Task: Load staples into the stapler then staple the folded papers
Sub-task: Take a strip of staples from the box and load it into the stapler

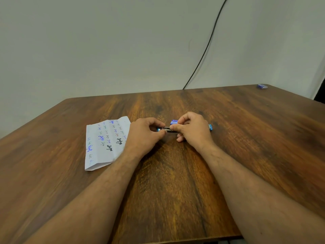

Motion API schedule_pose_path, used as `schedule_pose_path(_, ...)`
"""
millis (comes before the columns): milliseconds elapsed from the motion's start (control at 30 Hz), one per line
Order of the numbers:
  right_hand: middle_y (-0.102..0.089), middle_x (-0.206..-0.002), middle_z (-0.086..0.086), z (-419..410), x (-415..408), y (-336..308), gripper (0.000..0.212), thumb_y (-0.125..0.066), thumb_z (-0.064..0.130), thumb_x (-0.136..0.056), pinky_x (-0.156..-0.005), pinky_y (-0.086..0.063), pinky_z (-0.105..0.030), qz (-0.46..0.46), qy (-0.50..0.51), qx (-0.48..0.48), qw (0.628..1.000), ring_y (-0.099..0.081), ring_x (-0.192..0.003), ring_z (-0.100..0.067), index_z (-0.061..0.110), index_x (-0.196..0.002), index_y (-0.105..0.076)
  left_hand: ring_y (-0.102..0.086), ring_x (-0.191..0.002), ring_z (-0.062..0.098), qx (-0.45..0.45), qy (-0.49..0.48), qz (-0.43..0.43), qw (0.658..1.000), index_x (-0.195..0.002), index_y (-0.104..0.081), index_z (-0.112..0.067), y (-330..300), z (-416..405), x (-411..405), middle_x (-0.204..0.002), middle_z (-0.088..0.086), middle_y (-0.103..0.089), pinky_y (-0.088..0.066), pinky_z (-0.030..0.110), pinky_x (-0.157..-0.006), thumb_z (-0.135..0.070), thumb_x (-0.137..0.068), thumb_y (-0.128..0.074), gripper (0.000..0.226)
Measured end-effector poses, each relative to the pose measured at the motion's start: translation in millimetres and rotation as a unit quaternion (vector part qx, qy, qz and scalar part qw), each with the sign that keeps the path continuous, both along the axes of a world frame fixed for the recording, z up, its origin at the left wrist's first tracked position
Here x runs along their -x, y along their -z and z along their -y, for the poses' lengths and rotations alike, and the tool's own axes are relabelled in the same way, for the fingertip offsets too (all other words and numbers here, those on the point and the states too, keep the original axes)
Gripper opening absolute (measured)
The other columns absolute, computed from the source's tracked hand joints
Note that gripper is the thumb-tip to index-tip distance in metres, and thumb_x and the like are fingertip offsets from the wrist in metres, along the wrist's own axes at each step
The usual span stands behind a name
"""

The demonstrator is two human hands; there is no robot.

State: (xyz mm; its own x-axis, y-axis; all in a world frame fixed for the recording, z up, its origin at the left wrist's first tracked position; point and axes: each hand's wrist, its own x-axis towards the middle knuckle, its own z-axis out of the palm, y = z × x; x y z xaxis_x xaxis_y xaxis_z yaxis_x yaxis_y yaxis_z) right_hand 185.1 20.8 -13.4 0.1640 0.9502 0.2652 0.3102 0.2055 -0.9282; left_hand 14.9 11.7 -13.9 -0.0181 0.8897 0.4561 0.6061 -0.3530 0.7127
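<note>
Left hand [144, 132] pinches the metal front end of the stapler [168, 129]; right hand [191, 128] curls over its blue body, fingertips at the magazine. Stapler mid-table [175, 182], small staple box [174, 122] just behind; folded papers [103, 141] lie left, beside the left wrist.

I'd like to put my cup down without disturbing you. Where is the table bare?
Bare wood lies right of the stapler, out toward the small blue box at the far corner, and behind the folded paper. It is crowded mid-table, where the left hand and right hand work.
</note>
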Motion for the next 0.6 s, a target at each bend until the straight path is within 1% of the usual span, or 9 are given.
schedule_pose_path(100, -0.071, -0.065, -0.005, -5.5, -3.8, 1.6, 0.016, -0.076, 0.003, -0.085, -0.047, -0.054, -0.029, -0.053, -0.006, 0.016, 0.998, -0.064, -0.042, -0.015, 0.014, -0.083, -0.064, -0.071, -0.068, 0.011, 0.006, -0.008, 0.011, 1.0, -0.087, -0.078, -0.025, 0.0, 0.2, 0.4, -0.073, -0.006, -0.076, -0.058, 0.03, -0.067, -0.019, -0.079, -0.08, 0.011)
schedule_pose_path(200, -0.073, -0.075, -0.009, -8.2, -7.8, 2.6, 0.019, -0.063, -0.003, -0.087, -0.057, -0.056, -0.032, -0.064, 0.016, 0.032, 0.997, -0.066, -0.047, -0.015, 0.015, -0.089, -0.069, -0.07, -0.07, 0.01, 0.008, -0.015, 0.017, 1.0, -0.084, -0.077, -0.028, -0.4, -0.3, 1.7, -0.074, -0.007, -0.075, -0.056, 0.025, -0.066, -0.019, -0.079, -0.081, 0.012)
schedule_pose_path(267, -0.073, -0.07, -0.008, -7.6, -6.9, 2.9, 0.027, -0.056, -0.004, -0.085, -0.054, -0.055, -0.027, -0.031, 0.025, 0.036, 0.999, -0.065, -0.045, -0.014, 0.016, -0.091, -0.072, -0.069, -0.067, 0.008, 0.009, -0.018, 0.018, 1.0, -0.081, -0.077, -0.029, -0.9, -0.2, 1.4, -0.071, -0.008, -0.074, -0.051, 0.017, -0.06, -0.019, -0.078, -0.081, 0.011)
schedule_pose_path(333, -0.071, -0.058, -0.003, -5.3, -2.3, 2.7, 0.035, -0.05, -0.003, -0.078, -0.044, -0.05, -0.02, 0.026, 0.036, 0.032, 0.998, -0.062, -0.039, -0.012, 0.02, -0.089, -0.073, -0.067, -0.064, 0.007, 0.015, -0.019, 0.022, 0.999, -0.078, -0.077, -0.027, -0.9, -0.1, 0.6, -0.068, -0.008, -0.074, -0.047, 0.011, -0.056, -0.018, -0.076, -0.082, 0.011)
schedule_pose_path(400, -0.068, -0.052, 0.005, -2.9, 2.4, 2.0, 0.037, -0.05, 0.004, -0.072, -0.043, -0.052, -0.021, 0.067, 0.053, 0.023, 0.996, -0.064, -0.041, -0.013, 0.023, -0.087, -0.077, -0.065, -0.061, 0.007, 0.017, -0.024, 0.029, 0.999, -0.074, -0.076, -0.027, -0.6, -0.1, 0.3, -0.065, -0.008, -0.072, -0.044, 0.01, -0.053, -0.016, -0.074, -0.082, 0.012)
schedule_pose_path(467, -0.073, -0.068, 0.0, -2.5, 4.7, 1.2, 0.036, -0.054, 0.008, -0.071, -0.065, -0.062, -0.033, 0.088, 0.062, 0.019, 0.994, -0.072, -0.066, -0.022, 0.022, -0.091, -0.08, -0.063, -0.06, 0.008, 0.019, -0.036, 0.037, 0.998, -0.069, -0.074, -0.029, -0.6, -0.3, 0.9, -0.063, -0.009, -0.07, -0.042, 0.01, -0.051, -0.016, -0.072, -0.082, 0.016)
schedule_pose_path(500, -0.076, -0.079, -0.004, -2.7, 4.9, 1.0, 0.034, -0.057, 0.008, -0.072, -0.075, -0.063, -0.04, 0.096, 0.062, 0.018, 0.993, -0.073, -0.077, -0.026, 0.022, -0.093, -0.08, -0.063, -0.06, 0.007, 0.019, -0.04, 0.039, 0.998, -0.066, -0.072, -0.03, -0.6, -0.5, 1.3, -0.063, -0.009, -0.07, -0.041, 0.01, -0.051, -0.015, -0.072, -0.083, 0.019)
schedule_pose_path(533, -0.077, -0.086, -0.006, -3.4, 4.7, 1.3, 0.032, -0.059, 0.009, -0.075, -0.08, -0.062, -0.045, 0.106, 0.061, 0.016, 0.992, -0.073, -0.083, -0.027, 0.022, -0.094, -0.081, -0.063, -0.06, 0.007, 0.019, -0.041, 0.041, 0.998, -0.065, -0.071, -0.031, -0.7, -0.5, 1.4, -0.063, -0.01, -0.069, -0.041, 0.009, -0.051, -0.015, -0.072, -0.083, 0.021)
schedule_pose_path(600, -0.078, -0.093, -0.004, -5.0, 4.4, 2.9, 0.029, -0.064, 0.009, -0.078, -0.083, -0.062, -0.047, 0.119, 0.059, 0.011, 0.991, -0.072, -0.085, -0.025, 0.023, -0.097, -0.081, -0.062, -0.058, 0.006, 0.016, -0.038, 0.042, 0.998, -0.063, -0.069, -0.031, -0.6, -0.4, 1.4, -0.062, -0.01, -0.069, -0.041, 0.009, -0.049, -0.014, -0.071, -0.082, 0.023)
